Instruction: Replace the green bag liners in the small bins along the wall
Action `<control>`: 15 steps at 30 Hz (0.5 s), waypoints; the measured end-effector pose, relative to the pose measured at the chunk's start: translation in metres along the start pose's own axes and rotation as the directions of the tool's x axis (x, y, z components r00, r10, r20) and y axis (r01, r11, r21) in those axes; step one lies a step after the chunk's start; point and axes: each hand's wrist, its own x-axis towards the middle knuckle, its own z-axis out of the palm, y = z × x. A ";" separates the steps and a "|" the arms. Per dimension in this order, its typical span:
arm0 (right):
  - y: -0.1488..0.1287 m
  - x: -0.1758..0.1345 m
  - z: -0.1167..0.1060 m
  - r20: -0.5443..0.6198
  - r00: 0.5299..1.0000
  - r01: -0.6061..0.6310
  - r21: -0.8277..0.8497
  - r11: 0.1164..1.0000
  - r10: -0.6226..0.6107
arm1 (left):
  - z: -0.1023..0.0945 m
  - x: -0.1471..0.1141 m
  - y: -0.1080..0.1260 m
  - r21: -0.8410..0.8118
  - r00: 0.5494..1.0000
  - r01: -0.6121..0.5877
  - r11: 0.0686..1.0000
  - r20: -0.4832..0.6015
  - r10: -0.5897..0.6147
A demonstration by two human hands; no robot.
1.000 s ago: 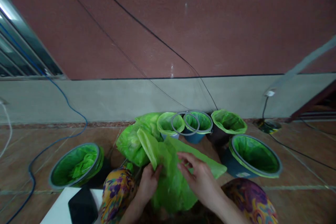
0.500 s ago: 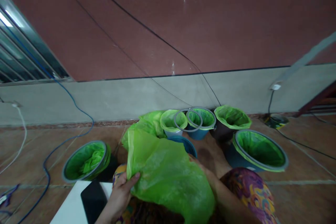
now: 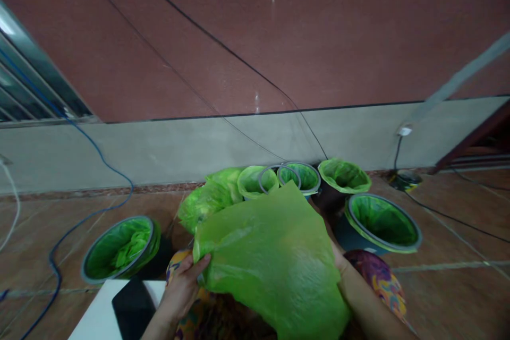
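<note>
A green plastic bag [image 3: 271, 255] is spread in front of me above my lap. My left hand [image 3: 187, 279] pinches its left edge, with the thumb on top. On the bag's right side, my right hand [image 3: 338, 257] goes behind or inside the plastic. Its fingers are hidden, so I cannot see what they do. Just beyond the bag stand a white bucket [image 3: 255, 183] and a blue bucket [image 3: 311, 178], both with green liners. Two loose grey rings, one of them this grey ring [image 3: 260, 180], rest across their tops.
More green-lined buckets stand around: a dark bucket [image 3: 332, 199], a large blue-grey bucket [image 3: 358, 231] and a left bucket [image 3: 90, 271]. Crumpled green bags [image 3: 205, 204] lie by the wall. A phone [image 3: 133, 308] lies on a white surface [image 3: 95, 319]. A blue cable [image 3: 77, 223] crosses the floor.
The bag has been spread wider and raised at its far edge, now covering the small blue tub behind it. My right hand has moved slightly to the right; the left keeps its pinch.
</note>
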 end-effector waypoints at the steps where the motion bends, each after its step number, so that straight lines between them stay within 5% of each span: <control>1: -0.015 -0.002 0.002 0.024 0.999 -0.025 0.055 0.998 0.024 | 0.000 0.002 0.000 0.007 1.000 0.004 1.000 0.004 -0.004; 7: -0.077 -0.024 0.017 -0.006 1.000 0.006 -0.114 0.993 -0.007 | 0.002 0.013 -0.005 0.061 1.000 -0.013 0.998 -0.015 0.014; 15: -0.082 -0.028 0.020 -0.073 0.989 0.099 -0.349 0.932 -0.133 | 0.007 0.018 -0.010 0.108 0.999 -0.034 0.994 -0.002 0.034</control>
